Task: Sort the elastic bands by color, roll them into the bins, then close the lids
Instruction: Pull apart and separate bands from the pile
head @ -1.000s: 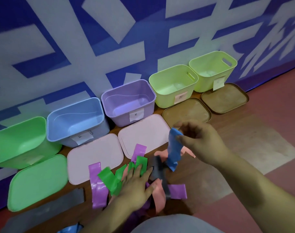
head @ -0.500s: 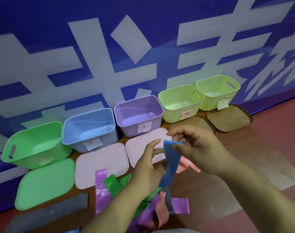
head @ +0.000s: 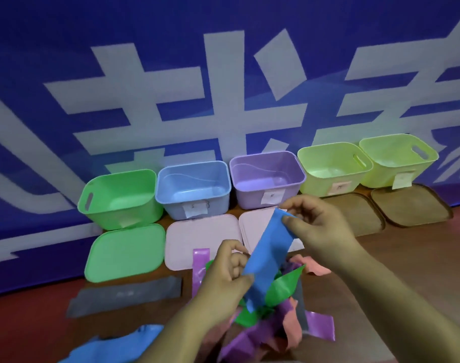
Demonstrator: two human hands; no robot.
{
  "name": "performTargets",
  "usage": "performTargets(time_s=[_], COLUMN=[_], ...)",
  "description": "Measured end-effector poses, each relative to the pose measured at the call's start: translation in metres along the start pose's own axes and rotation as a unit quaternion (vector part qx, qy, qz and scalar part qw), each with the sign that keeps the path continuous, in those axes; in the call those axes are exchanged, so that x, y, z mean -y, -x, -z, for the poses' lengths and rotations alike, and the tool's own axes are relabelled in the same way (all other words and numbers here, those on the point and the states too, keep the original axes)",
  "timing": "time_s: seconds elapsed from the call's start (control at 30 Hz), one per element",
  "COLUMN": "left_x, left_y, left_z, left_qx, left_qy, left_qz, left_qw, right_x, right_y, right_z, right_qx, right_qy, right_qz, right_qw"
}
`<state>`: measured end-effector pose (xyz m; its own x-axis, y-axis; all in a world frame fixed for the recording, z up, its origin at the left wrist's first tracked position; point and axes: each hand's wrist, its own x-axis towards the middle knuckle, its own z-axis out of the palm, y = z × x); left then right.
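My right hand [head: 320, 231] pinches the top end of a flat blue elastic band [head: 268, 255] between thumb and fingertips. My left hand [head: 223, 276], fingers curled, grips the same band lower down, so it runs slanted between the two. Under both hands lies a tangled pile of green, purple, pink and grey bands [head: 276, 323]. To the left of my left hand a long grey band [head: 124, 294] lies flat by itself.

Beyond my hands, five lids lie in a row: a green plastic lid [head: 124, 252], two pale pink lids [head: 197, 237], two brown lids [head: 412, 205]. Behind them stand open plastic bins: a green bin [head: 113, 216], a light blue bin [head: 171, 208], a purple bin [head: 249, 200] and two yellow-green bins [head: 315, 187].

Everything sits on a reddish-brown floor [head: 407, 258], against a blue wall banner with big white characters [head: 223, 74].
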<state>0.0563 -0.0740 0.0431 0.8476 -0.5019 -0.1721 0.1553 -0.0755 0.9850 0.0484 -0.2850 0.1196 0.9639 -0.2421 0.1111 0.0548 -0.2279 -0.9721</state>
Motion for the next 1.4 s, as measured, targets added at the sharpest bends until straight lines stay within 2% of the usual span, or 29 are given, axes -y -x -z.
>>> performTargets(time_s=[0.17,0.27,0.4,0.5,0.63,0.8,0.97,1.1,1.23,1.4], left_x=[0.01,0.017,0.035,0.05,0.063,0.069,0.083,0.089,0.105,0.125], left_y=[0.046,0.075,0.113,0.138,0.162,0.177,0.179,0.169,0.151,0.132], left_z=[0.076,0.123,0.184,0.218,0.252,0.287,0.321,0.333,0.334,0.33], left_qx=[-0.017,-0.007,0.019,0.032,0.015,0.007,0.042,0.058,0.05,0.021], left_qy=[-0.07,-0.113,-0.188,-0.19,-0.175,-0.15,-0.252,-0.339,-0.389,-0.441], left_qz=[0.001,0.028,0.088,0.122,0.134,0.136,0.169,0.18,0.183,0.165], left_qw=[0.997,0.993,0.978,0.974,0.975,0.979,0.952,0.922,0.901,0.882], right_x=[-0.01,-0.015,-0.02,-0.021,-0.029,-0.055,-0.076,-0.095,-0.109,-0.115], right_y=[0.007,0.017,0.033,0.043,0.051,0.061,0.08,0.095,0.104,0.101], right_z=[-0.059,-0.101,-0.154,-0.189,-0.23,-0.268,-0.297,-0.313,-0.322,-0.32], right_qx=[0.094,0.159,0.201,0.231,0.237,0.203,0.186,0.189,0.181,0.18], right_qy=[0.004,0.051,0.025,0.04,0.031,-0.016,-0.011,0.062,0.169,0.27], right_qz=[-0.086,-0.091,-0.138,-0.148,-0.173,-0.239,-0.29,-0.306,-0.267,-0.252], right_qw=[0.992,0.982,0.97,0.961,0.956,0.95,0.939,0.931,0.931,0.912])
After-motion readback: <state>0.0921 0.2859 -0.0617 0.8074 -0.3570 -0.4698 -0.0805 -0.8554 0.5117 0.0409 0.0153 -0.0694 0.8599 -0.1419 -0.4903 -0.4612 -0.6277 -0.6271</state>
